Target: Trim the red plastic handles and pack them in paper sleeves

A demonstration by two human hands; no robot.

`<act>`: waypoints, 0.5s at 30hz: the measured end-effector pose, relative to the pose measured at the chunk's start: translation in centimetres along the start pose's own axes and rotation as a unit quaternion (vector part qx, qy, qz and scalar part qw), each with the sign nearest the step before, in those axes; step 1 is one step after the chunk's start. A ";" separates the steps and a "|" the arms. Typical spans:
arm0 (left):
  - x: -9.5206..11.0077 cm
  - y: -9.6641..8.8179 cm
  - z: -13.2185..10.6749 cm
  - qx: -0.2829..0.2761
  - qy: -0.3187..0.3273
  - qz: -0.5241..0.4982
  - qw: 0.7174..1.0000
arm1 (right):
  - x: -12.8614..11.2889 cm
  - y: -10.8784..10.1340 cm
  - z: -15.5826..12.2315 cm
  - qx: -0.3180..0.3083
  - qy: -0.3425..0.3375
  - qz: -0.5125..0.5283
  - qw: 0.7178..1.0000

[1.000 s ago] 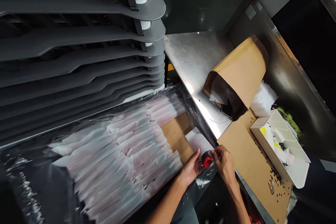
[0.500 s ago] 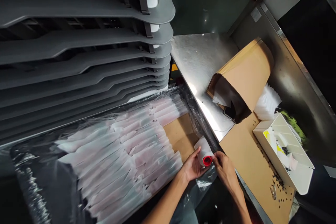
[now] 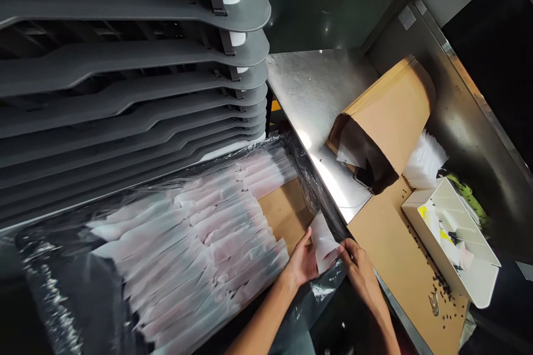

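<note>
Head camera view, looking forward and down: your two bare hands meet right of center in the lower part of the frame, around one small roll [image 3: 323, 238] wrapped in thin white sheet, with a hint of red showing through at its lower end. Your left hand [image 3: 302, 260] grasps the roll from its left side, thumb laid along the wrap and the other fingers partly hidden beneath it. Your right hand [image 3: 360, 263] pinches the edge of the sheet at the roll's lower right end between thumb and fingertips. The roll is tilted, its upper end leaning toward the upper left, over the right edge of a tray-like bed lined with dark, shiny plastic film [image 3: 306, 188]. Across the lower left and center of the frame, that bed holds rows of wrapped rolls [image 3: 208, 238], pale pink and gray through their white covering, lying side by side; just right of them a patch of brown cardboard [image 3: 289, 208] is bare. Gray stacked panels [image 3: 125, 55] with rounded ends fill the upper left. At right, a metal table [image 3: 325, 83] bears a tilted cardboard box [image 3: 383, 116], a fanned white stack [image 3: 425, 161], a white bin [image 3: 478, 266] of small items, and a brown board [image 3: 387, 244] scattered with tiny black pieces [image 3: 443, 288] near the lower right.
</note>
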State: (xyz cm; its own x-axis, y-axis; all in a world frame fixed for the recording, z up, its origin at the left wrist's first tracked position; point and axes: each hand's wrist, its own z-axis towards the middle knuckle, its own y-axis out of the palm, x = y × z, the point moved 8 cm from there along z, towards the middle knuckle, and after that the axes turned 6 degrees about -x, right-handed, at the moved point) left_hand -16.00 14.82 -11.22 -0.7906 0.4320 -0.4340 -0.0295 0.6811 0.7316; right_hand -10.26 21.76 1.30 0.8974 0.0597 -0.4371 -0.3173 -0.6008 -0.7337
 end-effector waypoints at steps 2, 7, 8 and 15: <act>0.0 0.3 -0.3 -0.006 -0.002 0.005 1.000 | -0.6 -0.4 -0.1 0.021 -0.030 0.001 0.999; 0.2 -1.3 -0.1 0.051 0.048 -0.004 0.998 | -0.4 -1.1 -0.3 0.051 -0.040 0.039 0.997; 0.6 -1.7 0.2 0.069 0.074 -0.011 0.995 | 0.2 -1.4 -0.4 0.069 -0.025 0.052 0.996; 9.8 -2.8 2.4 0.167 0.296 -0.079 0.937 | 3.7 0.1 -2.1 0.099 0.018 0.106 0.989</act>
State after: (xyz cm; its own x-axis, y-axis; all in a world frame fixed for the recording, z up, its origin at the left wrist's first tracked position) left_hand -22.17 18.58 -18.77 -0.9963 -0.0262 -0.0819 -0.0593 0.8990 0.4339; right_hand -6.29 20.25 0.72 0.8132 -0.0816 -0.5763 -0.5505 -0.4291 -0.7161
